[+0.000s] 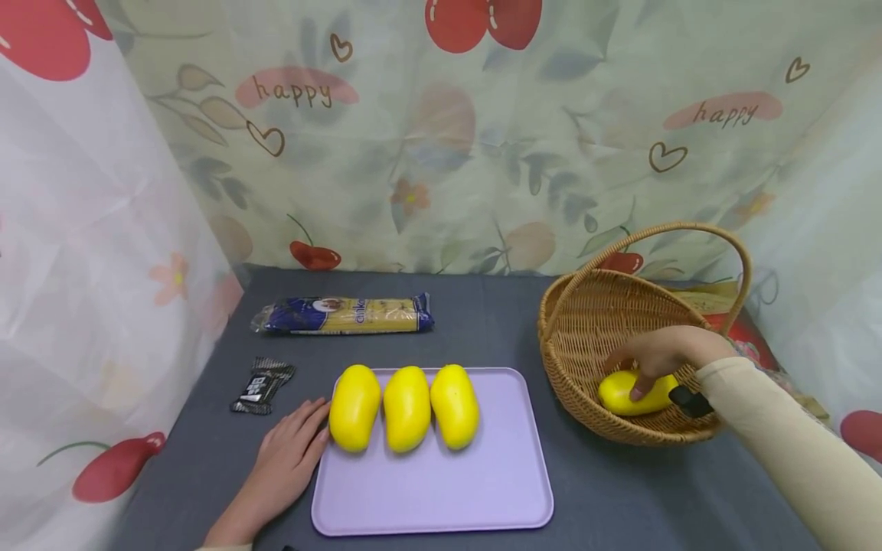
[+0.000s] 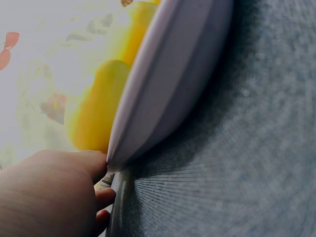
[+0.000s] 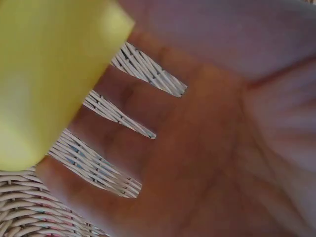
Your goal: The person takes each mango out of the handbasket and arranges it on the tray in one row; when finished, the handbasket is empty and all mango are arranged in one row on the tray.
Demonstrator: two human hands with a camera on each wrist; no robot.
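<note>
Inside the wicker basket [image 1: 575, 321], my right hand [image 1: 664, 348] grips a yellow mango [image 1: 620, 392], with the thumb over its near side. The right wrist view shows the fingers spread behind the mango [image 3: 44, 74], basket weave between them. My left hand [image 1: 289, 451] lies with fairly straight fingers at the left edge of the lilac tray [image 1: 482, 490]; the thumb is right at its rim in the left wrist view. Three yellow mangoes stand side by side on the tray: a left one [image 1: 354, 408], a middle one [image 1: 406, 409] and a right one [image 1: 455, 405].
Behind the tray lies a pack of spaghetti [image 1: 344, 315]. A small black wrapped packet [image 1: 262, 385] rests left of the tray. The basket's tall handle [image 1: 740, 260] arches over its opening. A red and brown package [image 1: 740, 333] is partly hidden behind the basket. Printed curtains surround the table.
</note>
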